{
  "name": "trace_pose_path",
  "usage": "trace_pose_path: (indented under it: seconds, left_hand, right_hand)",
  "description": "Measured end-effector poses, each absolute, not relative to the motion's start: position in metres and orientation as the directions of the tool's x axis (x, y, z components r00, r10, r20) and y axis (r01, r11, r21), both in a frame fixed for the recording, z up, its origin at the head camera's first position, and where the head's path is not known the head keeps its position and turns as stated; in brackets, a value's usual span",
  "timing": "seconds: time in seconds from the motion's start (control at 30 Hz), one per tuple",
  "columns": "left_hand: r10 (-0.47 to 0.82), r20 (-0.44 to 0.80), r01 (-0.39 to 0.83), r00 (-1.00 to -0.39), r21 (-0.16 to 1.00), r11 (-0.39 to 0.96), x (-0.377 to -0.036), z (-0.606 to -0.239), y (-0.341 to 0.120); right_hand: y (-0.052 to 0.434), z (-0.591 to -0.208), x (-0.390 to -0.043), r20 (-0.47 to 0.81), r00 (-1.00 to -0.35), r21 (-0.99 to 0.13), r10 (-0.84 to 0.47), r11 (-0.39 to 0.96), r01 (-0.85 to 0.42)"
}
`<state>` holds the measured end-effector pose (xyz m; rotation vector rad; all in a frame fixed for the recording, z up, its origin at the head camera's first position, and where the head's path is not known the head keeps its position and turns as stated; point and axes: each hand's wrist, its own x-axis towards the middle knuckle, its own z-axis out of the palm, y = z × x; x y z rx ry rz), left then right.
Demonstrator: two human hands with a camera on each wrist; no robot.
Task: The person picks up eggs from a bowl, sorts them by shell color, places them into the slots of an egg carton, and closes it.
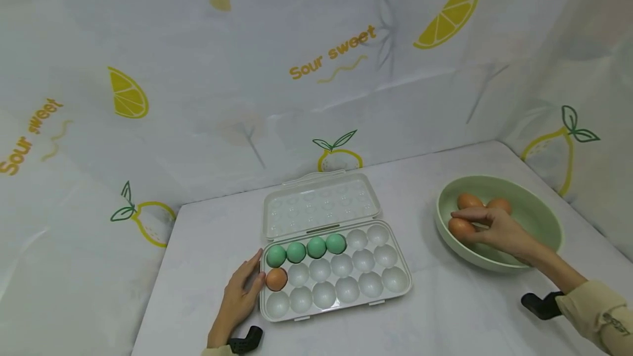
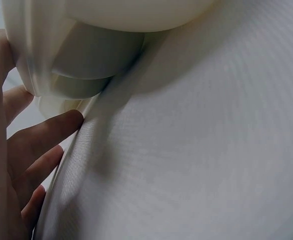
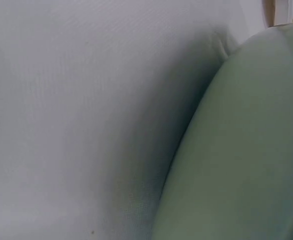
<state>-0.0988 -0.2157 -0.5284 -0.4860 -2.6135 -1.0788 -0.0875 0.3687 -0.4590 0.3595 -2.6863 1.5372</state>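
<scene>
An open white egg tray (image 1: 395, 290) lies on the table with its clear lid (image 1: 321, 202) folded back. Several green eggs (image 1: 306, 249) fill its back row and one brown egg (image 1: 276, 278) sits at the left of the middle row. My left hand (image 1: 242, 290) rests flat against the tray's left edge, fingers straight (image 2: 41, 132). My right hand (image 1: 487, 227) reaches into a pale green bowl (image 1: 544, 218) and pinches a brown egg (image 1: 461, 228). Two more brown eggs (image 1: 470, 201) lie behind it. The right wrist view shows only the bowl's outer wall (image 3: 241, 150).
The table is covered with a white cloth (image 1: 207, 246); its left edge drops away near my left hand. Lemon-print curtains (image 1: 296, 70) close off the back and both sides. The bowl stands to the right of the tray with bare cloth between them.
</scene>
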Motion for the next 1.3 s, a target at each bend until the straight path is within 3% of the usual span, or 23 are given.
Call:
trace_pose_path:
  seconds: [0.17,0.33,0.67,0.97,1.3]
  left_hand:
    - [0.201,0.386,0.414,-0.900,0.620,0.667,-0.098,-0.528,-0.215]
    - [0.203,0.373,0.408,-0.905,0.628,0.663,-0.099,-0.529,-0.215]
    - [0.213,0.400,0.433,-0.892,0.617,0.657,-0.100,-0.531,-0.216]
    - [0.210,0.403,0.432,-0.891,0.609,0.665,-0.101,-0.532,-0.218]
    - [0.210,0.390,0.424,-0.897,0.618,0.663,-0.101,-0.532,-0.218]
  right_hand:
    - [0.364,-0.454,-0.089,0.238,-0.964,-0.872,-0.116,0.412,-0.265]
    - [0.359,-0.450,-0.087,0.238,-0.969,-0.902,-0.066,0.355,-0.245]
    - [0.340,-0.434,-0.084,0.258,-0.966,-0.860,-0.024,0.450,-0.240]
    - [0.308,-0.424,-0.086,0.327,-0.944,-0.943,0.029,0.078,-0.324]
    - [0.271,-0.427,-0.093,0.312,-0.950,-0.940,-0.030,0.135,-0.313]
